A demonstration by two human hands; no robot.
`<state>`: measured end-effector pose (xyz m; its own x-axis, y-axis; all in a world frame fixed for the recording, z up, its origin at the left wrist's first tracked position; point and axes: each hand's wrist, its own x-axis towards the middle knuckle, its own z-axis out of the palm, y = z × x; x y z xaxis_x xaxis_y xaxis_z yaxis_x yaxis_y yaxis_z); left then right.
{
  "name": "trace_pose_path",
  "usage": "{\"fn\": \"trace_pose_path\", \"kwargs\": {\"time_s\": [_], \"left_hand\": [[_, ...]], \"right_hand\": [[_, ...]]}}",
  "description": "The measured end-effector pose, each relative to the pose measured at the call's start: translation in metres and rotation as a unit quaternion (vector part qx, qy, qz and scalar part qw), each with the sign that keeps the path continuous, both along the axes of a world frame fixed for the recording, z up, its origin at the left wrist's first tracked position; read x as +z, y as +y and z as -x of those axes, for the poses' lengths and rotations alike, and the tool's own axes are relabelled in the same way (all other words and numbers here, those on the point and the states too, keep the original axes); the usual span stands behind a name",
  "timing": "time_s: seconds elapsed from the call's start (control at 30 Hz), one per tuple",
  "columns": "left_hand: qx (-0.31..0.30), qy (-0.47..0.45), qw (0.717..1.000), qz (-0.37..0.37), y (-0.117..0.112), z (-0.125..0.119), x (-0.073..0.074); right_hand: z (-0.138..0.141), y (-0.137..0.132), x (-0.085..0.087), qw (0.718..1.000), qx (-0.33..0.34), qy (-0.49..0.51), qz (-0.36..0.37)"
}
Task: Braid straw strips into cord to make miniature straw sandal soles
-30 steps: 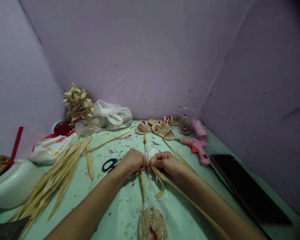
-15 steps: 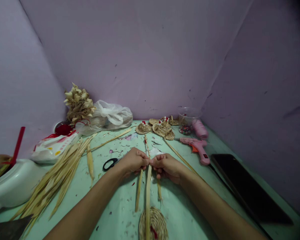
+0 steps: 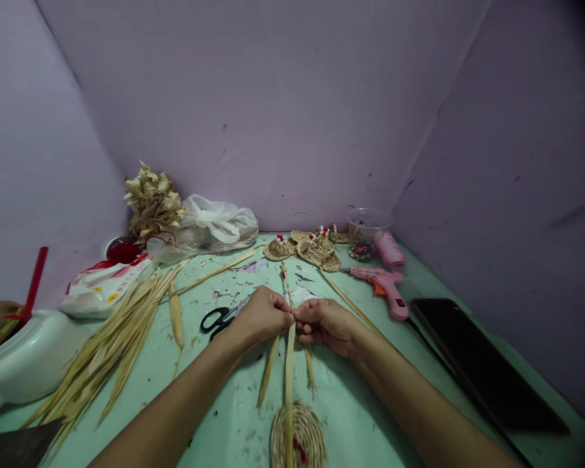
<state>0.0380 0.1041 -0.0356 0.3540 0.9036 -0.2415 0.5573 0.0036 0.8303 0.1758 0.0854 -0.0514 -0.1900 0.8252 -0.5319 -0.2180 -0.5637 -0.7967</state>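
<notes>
My left hand [image 3: 267, 316] and my right hand [image 3: 324, 323] meet at the middle of the table, both closed in a pinch. Between their fingertips is a thin braid [image 3: 287, 286] of dry, straw-coloured leaf strips, running away from me. Loose ends hang toward me: a long flat leaf strip [image 3: 288, 383] in the middle, with a shorter one on each side. Below, the long strip crosses over a coiled woven sole [image 3: 305, 432] with a bit of red on it. Black-handled scissors [image 3: 215, 321] lie partly behind my left hand.
Dry leaf strips [image 3: 121, 335] lie at left near a white pot [image 3: 34, 354]. At the back are small woven slippers [image 3: 316, 250] and a plastic bag [image 3: 219, 224]. A pink glue gun [image 3: 385, 286], a thread cone [image 3: 390, 250], a bead tub [image 3: 363, 244] and a black phone [image 3: 482, 364] stand right.
My left hand has turned slightly and shifted a little, showing more of the scissors. The left loose strip end has swung outward to the left. The pinch on the braid continues.
</notes>
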Motion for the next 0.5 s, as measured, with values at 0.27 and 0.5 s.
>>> {"fn": "trace_pose_path", "kwargs": {"time_s": [0.27, 0.5], "left_hand": [[-0.029, 0.043, 0.996, -0.066, 0.0007, 0.0016, -0.001], [-0.053, 0.059, 0.995, -0.055, 0.0023, 0.0047, 0.0021]], "right_hand": [[-0.0004, -0.0027, 0.0041, 0.999, 0.032, 0.019, -0.006], [0.0066, -0.0028, 0.0046, 0.998, 0.019, -0.043, -0.03]]}}
